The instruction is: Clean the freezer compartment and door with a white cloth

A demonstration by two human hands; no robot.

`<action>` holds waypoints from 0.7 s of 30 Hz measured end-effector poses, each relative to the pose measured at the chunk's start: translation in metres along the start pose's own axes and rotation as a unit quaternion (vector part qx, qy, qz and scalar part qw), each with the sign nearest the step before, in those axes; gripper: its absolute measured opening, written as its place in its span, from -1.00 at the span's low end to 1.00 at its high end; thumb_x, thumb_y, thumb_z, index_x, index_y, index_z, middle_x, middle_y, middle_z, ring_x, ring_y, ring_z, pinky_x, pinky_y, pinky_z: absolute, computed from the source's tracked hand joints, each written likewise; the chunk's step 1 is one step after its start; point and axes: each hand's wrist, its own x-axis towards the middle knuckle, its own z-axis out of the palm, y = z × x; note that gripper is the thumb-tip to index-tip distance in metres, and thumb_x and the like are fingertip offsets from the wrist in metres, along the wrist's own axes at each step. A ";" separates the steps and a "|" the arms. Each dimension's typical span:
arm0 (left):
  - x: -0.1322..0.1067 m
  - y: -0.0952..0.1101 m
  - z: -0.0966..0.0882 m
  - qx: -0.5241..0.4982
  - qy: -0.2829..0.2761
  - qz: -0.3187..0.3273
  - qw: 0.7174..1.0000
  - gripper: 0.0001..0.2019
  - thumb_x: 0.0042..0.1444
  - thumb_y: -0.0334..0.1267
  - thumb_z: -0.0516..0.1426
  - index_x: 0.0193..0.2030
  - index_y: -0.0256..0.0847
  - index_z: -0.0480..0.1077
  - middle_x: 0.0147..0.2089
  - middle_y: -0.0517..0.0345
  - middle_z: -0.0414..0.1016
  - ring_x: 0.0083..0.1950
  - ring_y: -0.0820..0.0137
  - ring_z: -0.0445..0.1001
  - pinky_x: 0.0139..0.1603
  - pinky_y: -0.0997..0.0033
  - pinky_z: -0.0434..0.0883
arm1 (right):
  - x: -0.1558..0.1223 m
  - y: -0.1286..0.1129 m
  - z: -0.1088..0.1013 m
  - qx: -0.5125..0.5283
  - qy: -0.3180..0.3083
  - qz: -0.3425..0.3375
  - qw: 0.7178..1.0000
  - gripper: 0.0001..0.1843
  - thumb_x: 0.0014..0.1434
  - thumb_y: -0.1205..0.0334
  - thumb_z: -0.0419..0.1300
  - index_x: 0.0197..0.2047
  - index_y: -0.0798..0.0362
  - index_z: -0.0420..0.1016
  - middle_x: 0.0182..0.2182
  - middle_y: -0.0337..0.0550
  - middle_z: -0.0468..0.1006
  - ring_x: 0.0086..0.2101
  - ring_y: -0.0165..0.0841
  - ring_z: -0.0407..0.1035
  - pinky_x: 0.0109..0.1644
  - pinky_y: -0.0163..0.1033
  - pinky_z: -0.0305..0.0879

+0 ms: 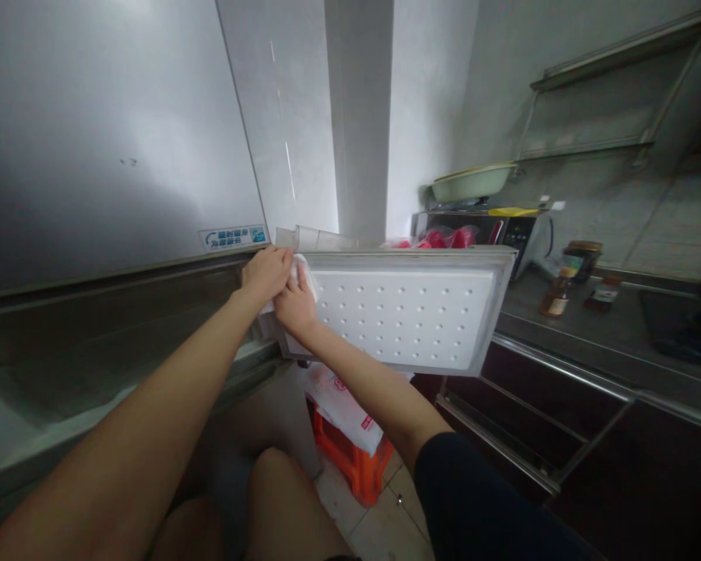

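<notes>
An open fridge door (pixel 409 319) swings out in front of me, its white inner panel dotted with small dimples. Both my hands meet at the panel's upper left corner, near the hinge. My left hand (pixel 265 273) is closed on a white cloth (pixel 304 273) at the door's top edge. My right hand (pixel 295 305) sits just below it, fingers curled against the same cloth and pressing on the panel. Most of the cloth is hidden by the hands.
The silver upper fridge door (pixel 105 132) fills the left. A dark counter (pixel 607 327) on the right carries jars (pixel 558 292), a microwave (pixel 519 234) and a green basin (pixel 473 181). An orange crate (pixel 356 460) with a white bag stands on the floor.
</notes>
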 end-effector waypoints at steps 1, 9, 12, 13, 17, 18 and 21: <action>0.000 -0.001 0.000 0.002 0.002 0.002 1.000 -0.49 0.39 -0.17 -0.23 0.07 -0.24 0.50 0.10 -0.10 0.55 0.13 0.16 0.49 0.13 0.23 0.40 | 0.005 -0.004 0.003 -0.002 -0.003 -0.003 1.000 -0.54 0.39 0.32 -0.05 0.26 0.36 0.28 0.27 0.06 0.33 0.38 -0.09 -0.10 0.45 0.19 -0.38; 0.000 -0.001 -0.002 0.023 0.007 0.014 1.000 -0.51 0.40 -0.16 -0.22 0.04 -0.22 0.50 0.07 -0.10 0.56 0.09 0.16 0.52 0.08 0.23 0.42 | -0.007 0.012 -0.008 -0.002 -0.039 -0.068 0.997 -0.57 0.38 0.34 -0.08 0.21 0.19 0.41 0.18 -0.07 0.47 0.32 -0.25 0.10 0.50 0.06 -0.36; -0.001 -0.001 -0.002 0.023 0.002 0.020 1.000 -0.52 0.40 -0.18 -0.23 0.06 -0.18 0.49 0.04 -0.05 0.57 0.09 0.22 0.50 0.10 0.29 0.40 | -0.030 0.033 -0.022 0.003 -0.035 -0.073 0.997 -0.53 0.40 0.35 -0.12 0.31 0.10 0.28 0.33 -0.13 0.27 0.38 -0.25 -0.05 0.49 0.12 -0.23; -0.001 -0.001 -0.002 0.022 0.002 0.021 1.000 -0.52 0.40 -0.18 -0.23 0.06 -0.18 0.49 0.05 -0.05 0.56 0.10 0.22 0.50 0.10 0.29 0.40 | -0.040 0.042 -0.028 0.001 -0.032 -0.072 0.997 -0.50 0.40 0.35 -0.13 0.36 0.08 0.21 0.37 -0.15 0.18 0.40 -0.24 -0.10 0.48 0.14 -0.20; -0.002 0.000 -0.003 0.020 -0.003 0.022 1.000 -0.49 0.41 -0.16 -0.25 0.06 -0.24 0.49 0.06 -0.13 0.54 0.10 0.13 0.50 0.09 0.19 0.42 | -0.089 0.081 -0.056 -0.037 -0.016 -0.048 0.998 -0.39 0.37 0.37 -0.09 0.45 0.03 -0.03 0.42 -0.19 0.03 0.42 -0.21 -0.20 0.46 0.16 -0.19; -0.002 0.000 -0.004 0.018 -0.005 0.021 1.000 -0.49 0.41 -0.16 -0.24 0.05 -0.25 0.50 0.06 -0.14 0.54 0.10 0.12 0.50 0.09 0.18 0.42 | -0.103 0.092 -0.064 -0.056 -0.009 -0.033 0.998 -0.37 0.37 0.37 -0.10 0.46 0.00 -0.08 0.43 -0.22 0.02 0.42 -0.21 -0.23 0.46 0.17 -0.21; -0.002 0.001 -0.005 0.019 -0.006 0.021 1.000 -0.50 0.41 -0.16 -0.23 0.04 -0.26 0.50 0.05 -0.13 0.54 0.10 0.12 0.50 0.10 0.19 0.41 | -0.152 0.127 -0.090 -0.124 -0.003 0.032 0.992 -0.33 0.36 0.36 -0.11 0.48 -0.10 -0.16 0.43 -0.30 0.00 0.43 -0.24 -0.31 0.47 0.15 -0.32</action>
